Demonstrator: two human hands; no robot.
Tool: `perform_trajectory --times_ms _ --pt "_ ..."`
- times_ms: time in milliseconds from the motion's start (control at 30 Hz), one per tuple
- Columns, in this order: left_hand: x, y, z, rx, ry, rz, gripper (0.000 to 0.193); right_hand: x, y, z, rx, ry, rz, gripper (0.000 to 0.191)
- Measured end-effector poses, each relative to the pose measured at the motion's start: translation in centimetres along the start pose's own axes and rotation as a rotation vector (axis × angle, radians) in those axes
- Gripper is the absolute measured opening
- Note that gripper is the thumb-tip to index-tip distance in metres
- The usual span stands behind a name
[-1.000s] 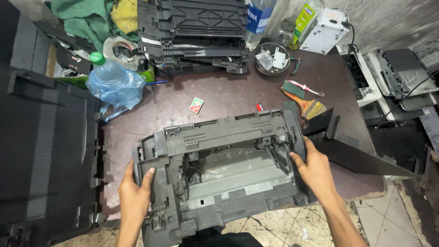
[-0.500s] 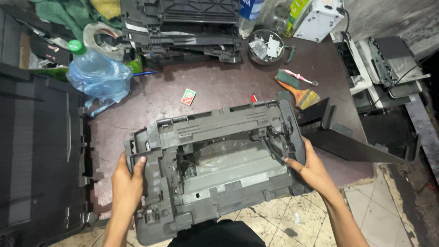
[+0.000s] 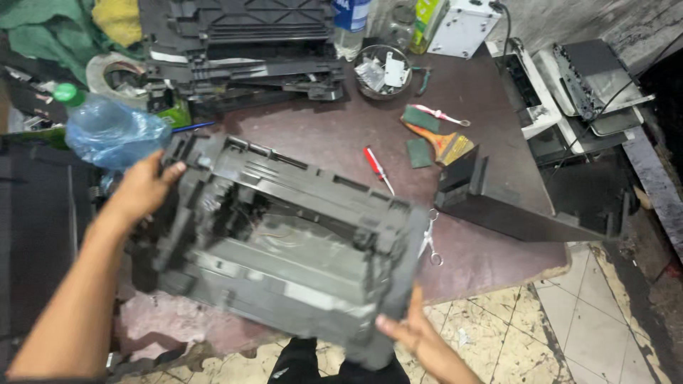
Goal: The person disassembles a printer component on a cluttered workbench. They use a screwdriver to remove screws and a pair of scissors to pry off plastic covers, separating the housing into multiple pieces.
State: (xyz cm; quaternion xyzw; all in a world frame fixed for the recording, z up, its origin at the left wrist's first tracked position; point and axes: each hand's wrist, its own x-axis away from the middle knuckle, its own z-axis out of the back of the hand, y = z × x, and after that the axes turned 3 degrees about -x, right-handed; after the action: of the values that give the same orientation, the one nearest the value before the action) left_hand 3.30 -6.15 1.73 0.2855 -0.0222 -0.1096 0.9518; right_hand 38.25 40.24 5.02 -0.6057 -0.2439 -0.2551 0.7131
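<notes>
From the head camera, both hands hold a grey printer body (image 3: 284, 249), stripped of its covers, tilted over the near edge of the dark brown table (image 3: 498, 142). The left hand (image 3: 142, 188) is curled over the far left corner, fingers closed on the plastic frame; the right hand (image 3: 416, 334) cups the near right corner from below, fingers partly spread against the casing. The picture is blurred there, so how firm the grip is cannot be told. By the look of it, the body is being turned about in both hands, one corner high and the other low. To go on safely calls for a firm hold at both corners and room to swing, since the weight hangs partly off the table. Just beside the right end lie small scissors (image 3: 430, 242) and a red screwdriver (image 3: 377, 169), which the casing could sweep aside. A black panel (image 3: 498, 203) stands close on the right. Near the left hand sits a blue plastic bottle (image 3: 107, 131) with a green cap. Further back are another dismantled printer (image 3: 242, 50), a round bowl of small parts (image 3: 380, 71) and a paintbrush (image 3: 445, 142).
</notes>
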Motion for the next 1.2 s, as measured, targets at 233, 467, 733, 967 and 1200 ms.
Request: perform_trajectory --times_ms 233,467,733,967,1200 --pt "0.8 9.9 2.0 -0.328 0.247 0.137 0.057 -10.4 1.8 10.5 0.289 0.084 0.238 0.045" --pt "17.5 34.9 -9.7 -0.015 0.288 0.232 0.047 -17.6 3.1 11.2 0.956 0.582 0.220 0.080" --pt "19.7 42.0 -16.5 -0.109 0.033 0.329 0.102 -21.2 5.9 12.0 0.588 0.420 0.055 0.065" --pt "22.6 38.6 -15.9 -0.071 -0.066 0.323 0.102 -19.1 6.6 15.3 -0.174 0.065 0.298 0.023" --pt "27.2 32.5 -11.9 -0.088 -0.163 0.237 0.109 -15.4 0.7 14.0 -0.272 -0.453 0.328 0.018"
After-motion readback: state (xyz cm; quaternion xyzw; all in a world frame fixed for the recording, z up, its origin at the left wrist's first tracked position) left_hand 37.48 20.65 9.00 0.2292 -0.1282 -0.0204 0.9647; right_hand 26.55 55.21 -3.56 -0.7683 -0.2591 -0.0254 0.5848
